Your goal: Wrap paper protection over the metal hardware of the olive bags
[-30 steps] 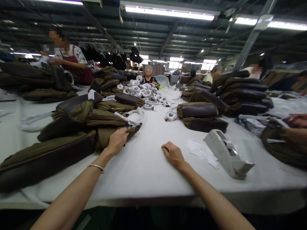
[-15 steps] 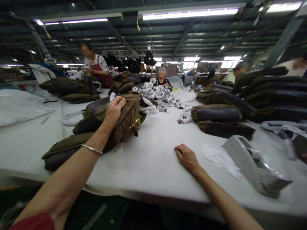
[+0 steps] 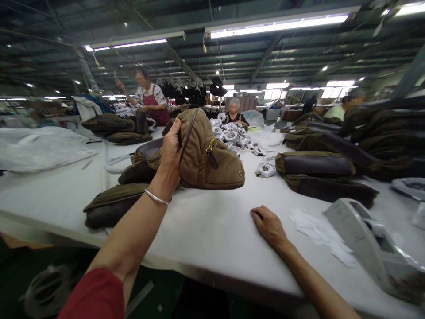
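My left hand (image 3: 171,150) is closed on the top edge of an olive-brown bag (image 3: 206,161) and holds it upright above the white table (image 3: 206,230). The bag has a gold zipper with a dark pull. A silver bangle sits on that wrist. My right hand (image 3: 268,225) rests on the table with its fingers curled under, holding nothing that I can see. Behind the lifted bag lies a pile of similar olive bags (image 3: 114,204).
A grey tape dispenser (image 3: 368,243) and white paper slips (image 3: 318,230) lie at the right. More stacked bags (image 3: 318,170) and white strap rolls (image 3: 232,135) fill the table's middle. Other people work at the far end and sides.
My left hand took a bag from the pile, lifted it and carried it rightward toward the table's middle. My right hand stayed on the table. The view swung left.
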Available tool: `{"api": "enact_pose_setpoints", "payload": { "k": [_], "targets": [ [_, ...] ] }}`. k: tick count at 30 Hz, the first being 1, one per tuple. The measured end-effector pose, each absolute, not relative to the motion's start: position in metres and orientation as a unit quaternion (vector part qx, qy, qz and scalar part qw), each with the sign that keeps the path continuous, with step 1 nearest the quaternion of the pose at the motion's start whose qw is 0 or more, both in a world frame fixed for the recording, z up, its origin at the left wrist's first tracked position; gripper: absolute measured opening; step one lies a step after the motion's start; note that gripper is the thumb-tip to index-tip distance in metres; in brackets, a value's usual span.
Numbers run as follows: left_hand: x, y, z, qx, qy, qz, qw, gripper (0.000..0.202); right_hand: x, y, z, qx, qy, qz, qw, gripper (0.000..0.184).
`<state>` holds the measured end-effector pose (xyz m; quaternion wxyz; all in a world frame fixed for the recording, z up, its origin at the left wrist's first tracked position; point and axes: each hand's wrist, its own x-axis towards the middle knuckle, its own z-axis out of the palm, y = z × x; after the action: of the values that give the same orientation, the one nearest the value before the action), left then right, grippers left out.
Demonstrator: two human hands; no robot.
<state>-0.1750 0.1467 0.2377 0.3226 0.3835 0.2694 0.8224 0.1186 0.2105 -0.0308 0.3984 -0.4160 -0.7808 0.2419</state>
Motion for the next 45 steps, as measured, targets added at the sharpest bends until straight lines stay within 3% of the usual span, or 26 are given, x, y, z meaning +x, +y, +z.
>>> {"api": "enact_pose_setpoints", "payload": {
  "k": [5, 9, 13, 17, 21, 26, 31, 33, 36, 38, 41, 45],
  "targets": [
    [-0.138, 0.141, 0.165, 0.277, 0.291, 0.807, 0.432, 0.045, 0.124, 0.212, -0.023, -0.454, -0.662, 0.358, 0.478, 0.046],
    [-0.112, 0.118, 0.067, 0.119, 0.419, 0.73, 0.527, 0.033, 0.13, 0.214, -0.019, -0.452, -0.57, 0.435, 0.53, 0.063],
    [-0.103, 0.063, 0.01, 0.116, 0.484, 0.688, 0.527, 0.019, 0.132, 0.218, -0.02, -0.45, -0.539, 0.45, 0.552, 0.06],
    [-0.112, 0.011, 0.002, 0.277, 0.589, 0.509, 0.563, 0.026, 0.133, 0.218, -0.022, -0.466, -0.539, 0.407, 0.572, 0.052],
    [-0.103, -0.012, -0.008, 0.398, 0.662, 0.344, 0.534, 0.021, 0.139, 0.215, -0.015, -0.463, -0.563, 0.352, 0.587, 0.052],
    [-0.073, -0.024, -0.017, 0.494, 0.636, 0.215, 0.553, 0.036, 0.156, 0.206, -0.003, -0.457, -0.558, 0.443, 0.534, 0.056],
    [-0.075, -0.032, 0.029, 0.521, 0.521, 0.127, 0.664, 0.036, 0.176, 0.194, -0.003, -0.506, -0.546, 0.439, 0.502, 0.057],
    [-0.077, -0.028, 0.048, 0.541, 0.534, 0.191, 0.621, 0.033, 0.178, 0.189, -0.002, -0.529, -0.535, 0.44, 0.491, 0.06],
    [-0.073, -0.01, 0.054, 0.628, 0.605, 0.322, 0.368, 0.022, 0.171, 0.181, 0.002, -0.544, -0.5, 0.486, 0.468, 0.071],
    [-0.068, 0.005, 0.044, 0.683, 0.61, 0.323, 0.237, 0.023, 0.166, 0.175, 0.004, -0.539, -0.481, 0.523, 0.453, 0.077],
    [-0.058, 0.02, 0.025, 0.734, 0.601, 0.258, 0.183, 0.026, 0.163, 0.167, 0.002, -0.519, -0.468, 0.538, 0.471, 0.082],
    [-0.044, 0.016, 0.013, 0.725, 0.631, 0.228, 0.154, 0.031, 0.175, 0.155, -0.006, -0.509, -0.498, 0.468, 0.524, 0.081]
  ]
}}
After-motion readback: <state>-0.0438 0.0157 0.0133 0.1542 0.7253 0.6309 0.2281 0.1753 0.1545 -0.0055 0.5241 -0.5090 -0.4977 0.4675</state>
